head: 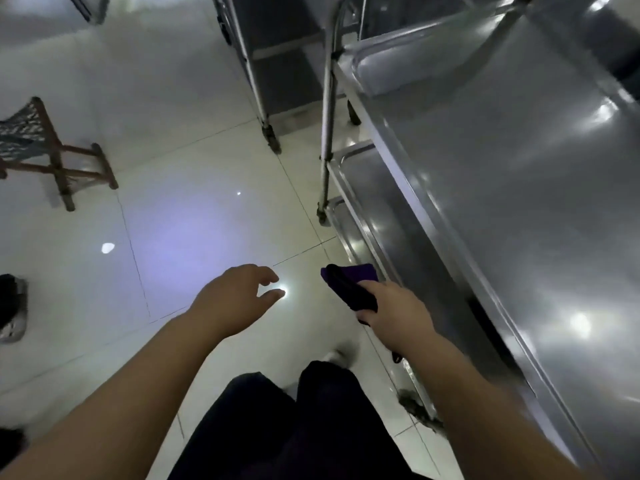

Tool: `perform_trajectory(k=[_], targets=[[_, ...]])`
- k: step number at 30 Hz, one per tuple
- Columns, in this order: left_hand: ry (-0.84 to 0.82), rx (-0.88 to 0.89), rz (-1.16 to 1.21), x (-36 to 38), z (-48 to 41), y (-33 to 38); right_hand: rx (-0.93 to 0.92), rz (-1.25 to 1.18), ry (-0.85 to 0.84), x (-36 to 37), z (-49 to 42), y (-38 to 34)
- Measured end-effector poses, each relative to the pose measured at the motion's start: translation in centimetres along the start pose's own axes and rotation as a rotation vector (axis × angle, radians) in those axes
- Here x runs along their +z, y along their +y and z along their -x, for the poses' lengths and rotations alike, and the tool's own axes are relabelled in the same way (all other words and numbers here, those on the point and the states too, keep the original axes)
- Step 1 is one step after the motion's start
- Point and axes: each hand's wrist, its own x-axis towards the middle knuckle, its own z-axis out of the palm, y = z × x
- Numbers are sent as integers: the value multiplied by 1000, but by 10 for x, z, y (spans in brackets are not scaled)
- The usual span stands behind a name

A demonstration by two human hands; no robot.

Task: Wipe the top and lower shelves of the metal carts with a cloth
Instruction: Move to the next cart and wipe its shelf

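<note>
A steel cart stands on my right, its shiny top shelf (512, 174) running along the frame's right side. Below it a lower shelf (388, 209) shows at the left edge. My right hand (394, 310) grips a dark purple cloth (349, 285) just beside the lower shelf's rim, apart from the top shelf. My left hand (239, 296) hangs over the floor with fingers loosely curled and holds nothing. A second metal cart (277, 64) stands further back, its shelves in shadow.
A wooden folding stool (45, 147) with a woven seat stands on the white tiled floor at left. A shoe (12, 310) lies at the far left edge. My dark-trousered legs (294, 427) fill the bottom middle. Cart casters (273, 140) rest on the tiles.
</note>
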Motion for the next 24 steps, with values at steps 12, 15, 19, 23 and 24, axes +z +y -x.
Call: perform_trajectory(k=[12, 15, 19, 23, 24], targets=[[-358, 368, -279, -19, -192, -23, 446, -212, 96, 48, -82, -21], [-368, 485, -345, -20, -243, -35, 579, -258, 129, 77, -111, -30], [-357, 575, -357, 1, -302, -53, 693, -340, 186, 123, -147, -27], [-368, 579, -348, 56, -351, -83, 717, -373, 260, 179, -187, -5], [-375, 570, -356, 72, -362, -91, 722, -359, 280, 193, -198, 2]])
